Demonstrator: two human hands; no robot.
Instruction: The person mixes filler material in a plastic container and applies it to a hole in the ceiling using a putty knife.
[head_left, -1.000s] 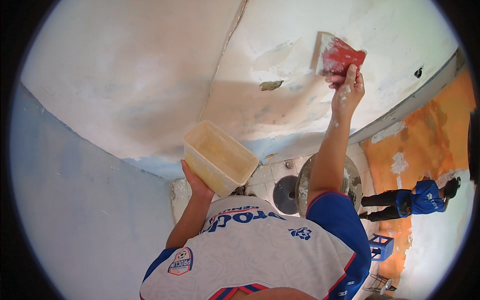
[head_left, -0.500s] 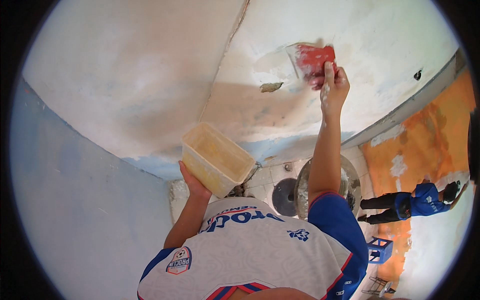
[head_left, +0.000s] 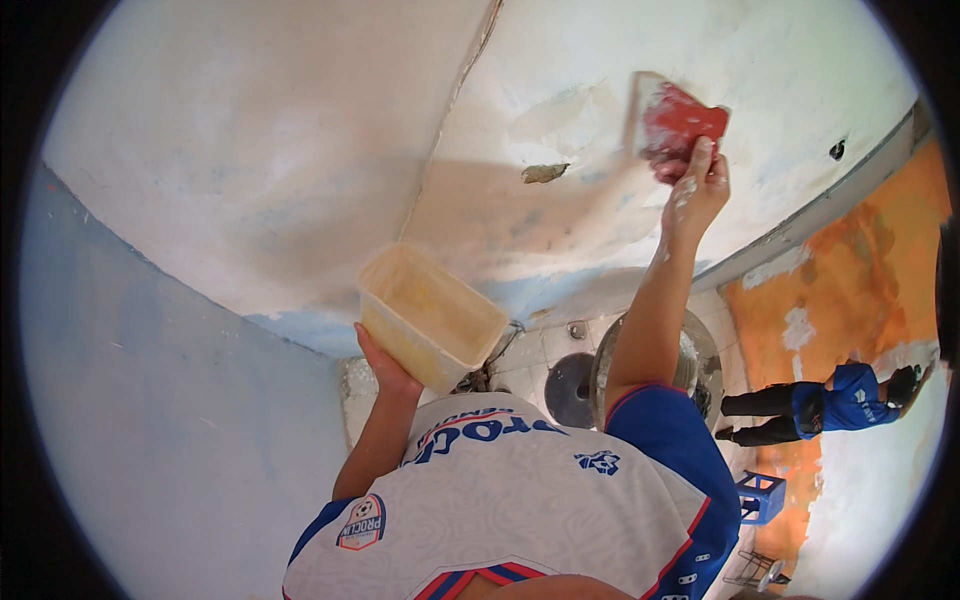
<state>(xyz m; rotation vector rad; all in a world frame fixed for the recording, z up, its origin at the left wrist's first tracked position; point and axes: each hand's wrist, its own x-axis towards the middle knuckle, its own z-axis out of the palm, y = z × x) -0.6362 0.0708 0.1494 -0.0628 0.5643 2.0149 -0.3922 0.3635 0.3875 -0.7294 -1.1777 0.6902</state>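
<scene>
so the right hand (head_left: 697, 200) pinches a red scraper (head_left: 685, 115) up by the pale wall (head_left: 590, 45), just up and right of a chipped hole (head_left: 545, 173), can't tell if it's touching, while the left hand (head_left: 393, 374) grips a yellowish tub (head_left: 412, 340) near the shirt (head_left: 530, 490), most fingers hidden

A white-smeared red scraper (head_left: 687, 113) slants well to the right of an open, tilted, yellowish rectangular tub (head_left: 410, 344).
</scene>
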